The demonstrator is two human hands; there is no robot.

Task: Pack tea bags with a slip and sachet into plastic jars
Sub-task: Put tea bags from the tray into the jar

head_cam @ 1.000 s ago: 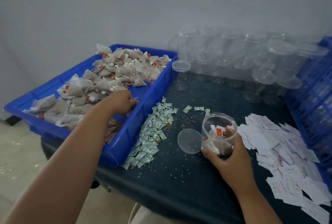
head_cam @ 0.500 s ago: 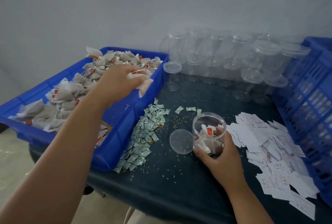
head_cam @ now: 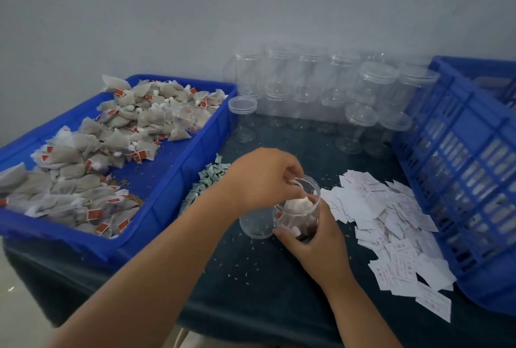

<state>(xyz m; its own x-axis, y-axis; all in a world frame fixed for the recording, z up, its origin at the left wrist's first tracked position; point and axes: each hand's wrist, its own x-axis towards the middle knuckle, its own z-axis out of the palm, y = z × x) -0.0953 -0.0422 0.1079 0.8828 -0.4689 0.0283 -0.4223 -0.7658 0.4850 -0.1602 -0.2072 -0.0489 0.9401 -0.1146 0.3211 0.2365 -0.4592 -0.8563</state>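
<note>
My right hand (head_cam: 321, 247) grips an open clear plastic jar (head_cam: 300, 219) standing on the dark table; tea bags with red tags show inside it. My left hand (head_cam: 262, 177) is over the jar's mouth, fingers pinched on a tea bag (head_cam: 297, 204) that sits partly inside the opening. The jar's clear lid (head_cam: 255, 224) lies flat just left of the jar. A blue tray (head_cam: 167, 188) on the left holds a heap of tea bags (head_cam: 92, 169). Green sachets (head_cam: 208, 180) lie between tray and jar, partly hidden by my left forearm. White slips (head_cam: 391, 224) are spread to the right.
Several empty lidded clear jars (head_cam: 321, 96) stand in rows at the back against the wall. A blue slatted crate (head_cam: 469, 169) fills the right side. Loose tea grains dot the table (head_cam: 245, 278) near its front edge.
My left hand lifted a tea bag out of the blue tray and carried it right, down to the jar's mouth. The right hand stayed on the jar.
</note>
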